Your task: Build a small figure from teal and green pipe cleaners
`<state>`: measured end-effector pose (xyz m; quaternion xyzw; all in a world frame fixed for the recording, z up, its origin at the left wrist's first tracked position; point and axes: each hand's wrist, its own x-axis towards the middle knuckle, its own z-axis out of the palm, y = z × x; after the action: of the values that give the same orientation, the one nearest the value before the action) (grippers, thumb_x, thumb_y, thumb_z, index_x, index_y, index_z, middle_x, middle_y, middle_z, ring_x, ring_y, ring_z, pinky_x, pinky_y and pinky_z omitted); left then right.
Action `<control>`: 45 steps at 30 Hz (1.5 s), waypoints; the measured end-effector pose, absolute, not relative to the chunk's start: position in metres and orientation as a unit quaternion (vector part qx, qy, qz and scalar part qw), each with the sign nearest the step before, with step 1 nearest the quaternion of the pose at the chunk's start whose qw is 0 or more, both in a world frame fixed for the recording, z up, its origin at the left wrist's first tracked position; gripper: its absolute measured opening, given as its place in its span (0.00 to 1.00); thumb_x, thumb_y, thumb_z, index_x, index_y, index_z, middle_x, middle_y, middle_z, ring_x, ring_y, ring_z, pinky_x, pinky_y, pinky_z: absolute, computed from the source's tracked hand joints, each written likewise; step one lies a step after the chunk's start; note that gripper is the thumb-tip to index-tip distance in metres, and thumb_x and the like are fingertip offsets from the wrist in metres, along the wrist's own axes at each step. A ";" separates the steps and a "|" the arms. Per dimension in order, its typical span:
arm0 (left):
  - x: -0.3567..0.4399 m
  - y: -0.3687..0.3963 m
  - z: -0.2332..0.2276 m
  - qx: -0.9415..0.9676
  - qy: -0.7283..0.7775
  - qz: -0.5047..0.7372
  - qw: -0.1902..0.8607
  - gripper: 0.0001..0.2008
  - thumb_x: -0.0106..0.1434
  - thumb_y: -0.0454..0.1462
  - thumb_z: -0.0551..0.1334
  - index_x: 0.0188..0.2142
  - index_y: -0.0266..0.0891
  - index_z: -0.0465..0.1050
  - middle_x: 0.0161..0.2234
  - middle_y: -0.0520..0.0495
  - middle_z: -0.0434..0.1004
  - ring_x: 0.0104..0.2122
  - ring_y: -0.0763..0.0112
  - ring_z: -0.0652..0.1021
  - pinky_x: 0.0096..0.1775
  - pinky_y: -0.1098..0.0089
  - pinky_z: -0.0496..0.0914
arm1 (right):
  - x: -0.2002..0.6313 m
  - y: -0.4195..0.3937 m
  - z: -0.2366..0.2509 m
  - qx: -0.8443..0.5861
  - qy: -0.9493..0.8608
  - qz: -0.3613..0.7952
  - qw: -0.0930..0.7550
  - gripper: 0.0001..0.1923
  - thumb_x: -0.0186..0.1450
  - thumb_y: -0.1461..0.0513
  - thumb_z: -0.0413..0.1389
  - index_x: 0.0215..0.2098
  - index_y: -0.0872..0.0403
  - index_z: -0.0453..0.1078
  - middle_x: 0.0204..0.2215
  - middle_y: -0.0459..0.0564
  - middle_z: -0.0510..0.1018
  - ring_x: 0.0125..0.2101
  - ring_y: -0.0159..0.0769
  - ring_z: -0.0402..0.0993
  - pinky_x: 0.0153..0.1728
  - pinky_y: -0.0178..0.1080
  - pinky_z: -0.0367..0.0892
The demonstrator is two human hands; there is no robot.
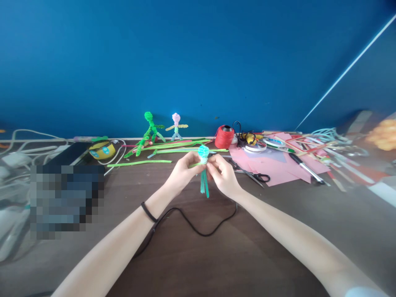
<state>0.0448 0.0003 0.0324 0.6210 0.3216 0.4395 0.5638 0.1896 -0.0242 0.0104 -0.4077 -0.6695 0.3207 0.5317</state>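
Between my hands is a small pipe cleaner figure (203,152) with a round turquoise head, a whitish neck and teal strands (204,183) hanging below. My left hand (185,171) pinches it from the left, near the neck, where a light green strip passes by the fingers. From the other side my right hand (223,173) closes its thumb and fingers on the same spot. The fingertips partly hide the neck. Behind them, a green pipe cleaner figure (150,128) and a smaller pink-headed figure (176,123) stand against the blue wall.
Loose green pipe cleaners (142,163) lie beyond my hands. To the right are a red thread spool (224,138), black-handled scissors (262,177), pink paper (278,169) and a marker (306,167). A yellow tape roll (102,150) sits left. A black cord (204,235) crosses the table nearby.
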 end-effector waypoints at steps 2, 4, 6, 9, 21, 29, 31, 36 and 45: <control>0.045 0.000 0.032 0.621 0.324 0.439 0.563 0.09 0.51 0.37 0.62 0.32 0.38 0.66 0.29 0.53 0.69 0.31 0.74 0.71 0.36 0.72 0.65 | 0.190 -0.024 0.010 -0.409 -0.669 0.321 0.532 0.07 0.64 0.58 0.48 0.30 0.53 0.59 0.16 0.40 0.64 0.17 0.28 0.62 0.19 0.32 0.58; 0.045 0.000 0.032 0.620 0.323 0.438 0.566 0.09 0.51 0.37 0.62 0.32 0.38 0.66 0.29 0.53 0.69 0.31 0.74 0.71 0.36 0.72 0.65 | 0.189 -0.024 0.010 -0.409 -0.669 0.322 0.530 0.07 0.64 0.58 0.48 0.30 0.53 0.59 0.16 0.41 0.64 0.17 0.28 0.62 0.19 0.32 0.58; 0.045 0.001 0.031 0.618 0.320 0.437 0.569 0.09 0.51 0.37 0.62 0.32 0.37 0.66 0.29 0.53 0.68 0.31 0.75 0.71 0.36 0.72 0.65 | 0.189 -0.024 0.010 -0.409 -0.670 0.322 0.530 0.07 0.64 0.58 0.48 0.31 0.53 0.59 0.16 0.40 0.63 0.17 0.28 0.62 0.19 0.32 0.58; 0.045 0.001 0.031 0.619 0.318 0.438 0.569 0.08 0.52 0.37 0.62 0.32 0.37 0.66 0.29 0.53 0.68 0.31 0.75 0.70 0.36 0.73 0.65 | 0.189 -0.023 0.010 -0.406 -0.670 0.322 0.531 0.07 0.64 0.59 0.48 0.31 0.53 0.59 0.16 0.40 0.63 0.17 0.28 0.62 0.19 0.32 0.58; 0.044 0.002 0.029 0.627 0.318 0.439 0.560 0.09 0.53 0.38 0.62 0.33 0.38 0.66 0.30 0.52 0.69 0.31 0.74 0.71 0.36 0.72 0.65 | 0.189 -0.024 0.011 -0.411 -0.666 0.325 0.531 0.07 0.64 0.58 0.48 0.30 0.53 0.58 0.16 0.41 0.63 0.17 0.28 0.62 0.19 0.32 0.59; 0.044 0.002 0.029 0.625 0.308 0.435 0.570 0.09 0.53 0.38 0.62 0.33 0.38 0.66 0.30 0.53 0.68 0.31 0.75 0.71 0.37 0.72 0.65 | 0.189 -0.024 0.010 -0.409 -0.667 0.324 0.532 0.06 0.64 0.60 0.48 0.30 0.53 0.58 0.15 0.40 0.63 0.16 0.28 0.62 0.19 0.32 0.58; 0.044 0.002 0.029 0.624 0.311 0.434 0.571 0.09 0.53 0.38 0.62 0.32 0.38 0.66 0.29 0.53 0.68 0.31 0.75 0.71 0.37 0.72 0.65 | 0.189 -0.024 0.010 -0.409 -0.666 0.324 0.532 0.06 0.64 0.60 0.48 0.30 0.53 0.58 0.16 0.40 0.63 0.17 0.28 0.62 0.19 0.32 0.58; 0.045 0.001 0.030 0.624 0.312 0.435 0.569 0.09 0.53 0.38 0.62 0.32 0.38 0.66 0.30 0.53 0.68 0.31 0.75 0.71 0.37 0.71 0.65 | 0.189 -0.025 0.010 -0.411 -0.668 0.320 0.532 0.06 0.64 0.60 0.48 0.30 0.53 0.58 0.16 0.40 0.63 0.17 0.28 0.63 0.19 0.32 0.58; 0.044 0.002 0.028 0.626 0.315 0.437 0.564 0.10 0.53 0.39 0.62 0.33 0.37 0.65 0.30 0.53 0.68 0.31 0.74 0.70 0.37 0.71 0.65 | 0.190 -0.023 0.009 -0.407 -0.669 0.323 0.532 0.06 0.64 0.60 0.48 0.31 0.54 0.58 0.16 0.40 0.63 0.16 0.27 0.62 0.19 0.31 0.58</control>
<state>0.0442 0.0018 0.0279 0.6256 0.3153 0.4374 0.5639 0.1899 -0.0231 0.0093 -0.4070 -0.6689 0.3227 0.5318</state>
